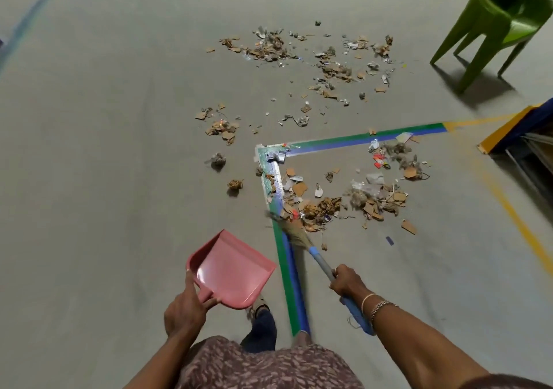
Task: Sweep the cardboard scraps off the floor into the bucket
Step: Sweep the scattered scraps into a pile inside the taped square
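Brown cardboard scraps (pixel 324 206) mixed with paper bits and fluff lie in loose heaps on the grey floor, the nearest heap beside a green-and-blue tape corner (pixel 266 155). More scraps (pixel 326 59) are spread farther away. My right hand (pixel 347 281) grips the blue-and-grey handle of a small broom (pixel 294 233), whose straw bristles touch the near edge of the closest heap. My left hand (pixel 185 308) holds a pink dustpan (pixel 230 269) by its short handle, lifted above the floor to the left of the tape. No bucket is in view.
A green plastic stool (pixel 493 23) stands at the far right. A yellow-and-blue edged platform or rack (pixel 514 131) juts in at the right edge. Yellow tape (pixel 520 227) runs along the floor on the right. My foot (pixel 258 311) shows below the dustpan.
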Demonstrator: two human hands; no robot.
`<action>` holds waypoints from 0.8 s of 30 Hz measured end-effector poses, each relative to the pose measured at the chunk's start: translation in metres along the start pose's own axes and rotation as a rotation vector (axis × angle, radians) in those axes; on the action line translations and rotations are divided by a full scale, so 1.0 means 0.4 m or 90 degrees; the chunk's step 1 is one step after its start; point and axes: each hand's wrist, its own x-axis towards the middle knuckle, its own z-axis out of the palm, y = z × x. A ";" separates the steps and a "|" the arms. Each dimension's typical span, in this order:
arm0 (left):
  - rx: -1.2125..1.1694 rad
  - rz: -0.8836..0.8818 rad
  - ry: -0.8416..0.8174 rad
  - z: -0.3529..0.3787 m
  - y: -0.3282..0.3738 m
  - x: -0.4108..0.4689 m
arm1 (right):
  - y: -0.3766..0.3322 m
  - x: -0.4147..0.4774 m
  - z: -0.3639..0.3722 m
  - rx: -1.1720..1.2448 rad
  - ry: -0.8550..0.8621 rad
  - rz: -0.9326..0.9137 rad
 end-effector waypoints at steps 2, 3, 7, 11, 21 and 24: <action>-0.012 -0.009 -0.011 -0.015 0.014 0.051 | -0.025 0.047 -0.058 0.051 0.038 0.045; -0.011 -0.009 -0.015 -0.021 0.022 0.078 | -0.037 0.067 -0.090 0.070 0.060 0.065; 0.003 0.022 -0.026 -0.040 0.063 0.175 | -0.068 0.116 -0.224 0.123 0.134 0.116; 0.021 0.051 -0.056 -0.055 0.123 0.244 | -0.064 0.091 -0.315 0.159 0.163 0.116; 0.079 0.082 -0.066 -0.039 0.305 0.260 | 0.045 -0.055 -0.281 0.328 -0.040 0.077; 0.104 0.072 -0.078 -0.017 0.350 0.210 | 0.104 -0.055 -0.239 0.269 -0.114 0.079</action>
